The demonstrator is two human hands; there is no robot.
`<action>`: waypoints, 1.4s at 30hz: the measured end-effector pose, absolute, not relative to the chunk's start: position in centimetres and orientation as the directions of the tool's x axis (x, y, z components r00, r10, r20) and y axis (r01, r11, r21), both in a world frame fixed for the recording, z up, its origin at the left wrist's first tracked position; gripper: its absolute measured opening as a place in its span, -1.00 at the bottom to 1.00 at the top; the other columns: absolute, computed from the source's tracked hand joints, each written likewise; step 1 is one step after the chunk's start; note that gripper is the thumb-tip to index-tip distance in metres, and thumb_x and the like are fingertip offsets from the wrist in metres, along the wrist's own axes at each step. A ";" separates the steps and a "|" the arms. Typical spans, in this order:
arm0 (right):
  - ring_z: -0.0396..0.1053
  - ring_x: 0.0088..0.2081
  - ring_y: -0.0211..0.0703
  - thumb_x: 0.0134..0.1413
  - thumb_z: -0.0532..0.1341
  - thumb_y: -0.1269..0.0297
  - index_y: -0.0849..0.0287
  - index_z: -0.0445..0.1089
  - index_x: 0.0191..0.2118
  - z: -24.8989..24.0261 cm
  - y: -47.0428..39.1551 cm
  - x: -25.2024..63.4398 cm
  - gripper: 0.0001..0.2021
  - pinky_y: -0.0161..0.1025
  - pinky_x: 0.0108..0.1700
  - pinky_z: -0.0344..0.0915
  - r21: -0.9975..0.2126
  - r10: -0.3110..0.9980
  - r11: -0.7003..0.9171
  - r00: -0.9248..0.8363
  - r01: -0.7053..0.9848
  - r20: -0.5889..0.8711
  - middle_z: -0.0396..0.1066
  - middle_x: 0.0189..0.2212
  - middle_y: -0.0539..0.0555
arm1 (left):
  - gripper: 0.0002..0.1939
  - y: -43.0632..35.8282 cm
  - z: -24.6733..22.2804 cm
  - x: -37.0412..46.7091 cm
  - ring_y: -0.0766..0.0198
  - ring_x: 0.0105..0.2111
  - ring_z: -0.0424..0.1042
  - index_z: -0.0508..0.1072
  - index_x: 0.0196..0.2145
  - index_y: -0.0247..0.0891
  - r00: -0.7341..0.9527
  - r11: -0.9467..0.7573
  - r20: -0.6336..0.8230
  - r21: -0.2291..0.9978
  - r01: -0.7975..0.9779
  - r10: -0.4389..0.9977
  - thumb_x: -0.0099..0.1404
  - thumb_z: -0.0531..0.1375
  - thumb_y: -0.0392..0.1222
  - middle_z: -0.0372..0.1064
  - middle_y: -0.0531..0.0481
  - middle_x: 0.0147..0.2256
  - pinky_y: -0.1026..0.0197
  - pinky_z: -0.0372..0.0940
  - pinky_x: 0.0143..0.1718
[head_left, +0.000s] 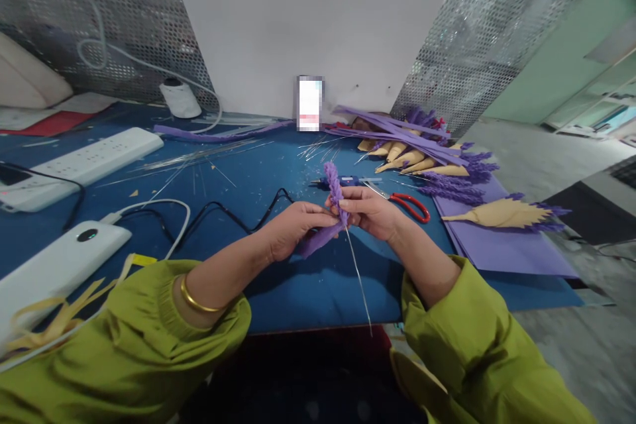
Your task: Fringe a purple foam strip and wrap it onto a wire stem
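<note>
Near the middle of the blue table, both hands meet around a purple paper flower spike (332, 179) that stands upright on a thin wire stem (358, 278). The wire hangs down toward the table's front edge. My left hand (301, 228) is closed on a purple paper strip (318, 240), which trails from the base of the spike. My right hand (370, 212) pinches the spike from the right, its fingertips close to those of the left. Behind the hands lies a blue tool (348, 181), partly hidden by the spike.
Red-handled scissors (411, 207) lie right of the hands. Wrapped purple flowers (402, 159) and purple sheets (507, 248) are at the right. White power strips (84, 162), cables and loose wires occupy the left. A lit phone (309, 105) leans at the back.
</note>
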State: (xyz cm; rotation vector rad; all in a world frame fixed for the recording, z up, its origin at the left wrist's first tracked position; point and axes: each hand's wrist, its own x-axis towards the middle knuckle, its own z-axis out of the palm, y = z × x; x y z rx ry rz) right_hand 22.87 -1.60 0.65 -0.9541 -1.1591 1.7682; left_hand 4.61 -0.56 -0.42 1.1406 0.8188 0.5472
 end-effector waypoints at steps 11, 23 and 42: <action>0.25 -0.55 -0.36 -0.17 0.42 0.23 0.23 0.43 -0.43 0.6 -1.7 22.7 -0.78 -0.39 -0.51 0.18 -0.996 0.895 -0.075 -0.443 -0.053 -0.044 0.37 -0.55 -0.06 | -0.79 -0.6 -0.6 4.3 0.37 -0.55 0.26 0.63 -0.43 -0.29 0.619 0.288 -0.306 0.948 0.133 0.723 0.02 0.36 -0.08 0.43 0.02 -0.55 0.28 0.10 -0.47; 0.16 -0.56 -0.36 -0.20 0.43 0.12 0.20 0.31 -0.49 0.8 -1.8 22.1 -0.66 -0.34 -0.50 0.11 -0.999 0.951 -0.018 -0.307 0.049 -0.032 0.22 -0.61 -0.12 | -0.79 -0.8 -0.4 4.8 0.27 -0.53 0.37 0.62 -0.44 -0.31 0.579 0.360 -0.328 0.931 0.064 0.746 -0.06 0.33 -0.15 0.47 -0.04 -0.53 0.25 0.17 -0.49; 0.13 -0.55 -0.34 -0.19 0.39 0.08 0.16 0.24 -0.49 0.3 -1.8 21.7 -0.65 -0.31 -0.47 0.09 -0.995 0.976 0.004 -0.219 0.100 -0.018 0.18 -0.60 -0.14 | -0.77 -1.1 -0.7 5.0 0.36 -0.56 0.26 0.61 -0.42 -0.33 0.504 0.272 -0.291 0.956 0.112 0.813 -0.02 0.33 -0.12 0.40 0.03 -0.57 0.28 0.09 -0.49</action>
